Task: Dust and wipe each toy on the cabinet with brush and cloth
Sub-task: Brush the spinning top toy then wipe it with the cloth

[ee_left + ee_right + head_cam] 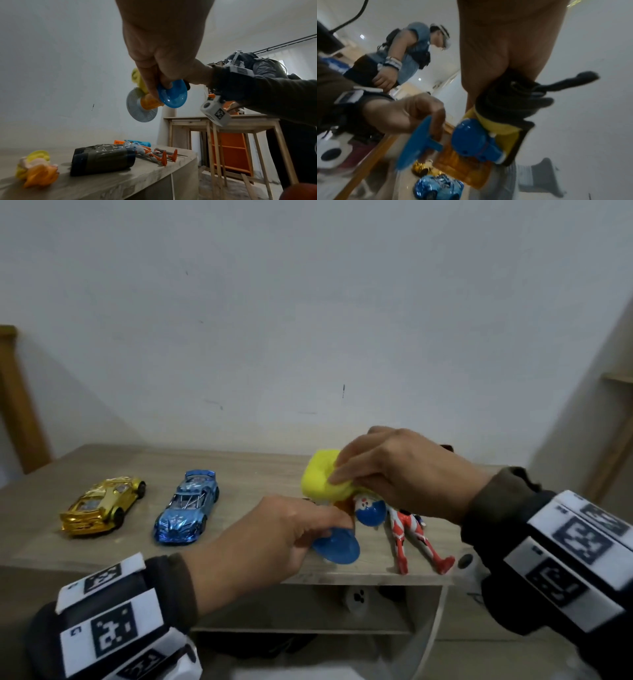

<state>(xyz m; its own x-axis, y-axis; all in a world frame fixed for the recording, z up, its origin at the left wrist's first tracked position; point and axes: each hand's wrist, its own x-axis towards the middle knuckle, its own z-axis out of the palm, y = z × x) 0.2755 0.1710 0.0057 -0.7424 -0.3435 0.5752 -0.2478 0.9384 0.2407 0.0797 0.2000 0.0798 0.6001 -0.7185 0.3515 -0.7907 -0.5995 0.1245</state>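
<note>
My left hand point(325, 529) pinches the blue round base point(337, 547) of a toy held above the cabinet's front edge. The toy has an orange middle point(149, 102) and a blue ball-shaped figure point(370, 510). My right hand point(342, 477) grips a yellow cloth point(322, 477) and presses it on top of that toy. A black brush point(565, 85) sits in the same palm, its handle sticking out. A gold car point(102, 505) and a blue car point(188, 508) stand on the cabinet point(239, 474) to the left.
A red and white figure point(414, 539) lies at the cabinet's right front, under my right hand. Dark toy binoculars point(102, 158) and a yellow-haired doll point(36, 166) lie on the top. A wooden table point(240, 121) stands to the right. Another person point(412, 51) stands behind.
</note>
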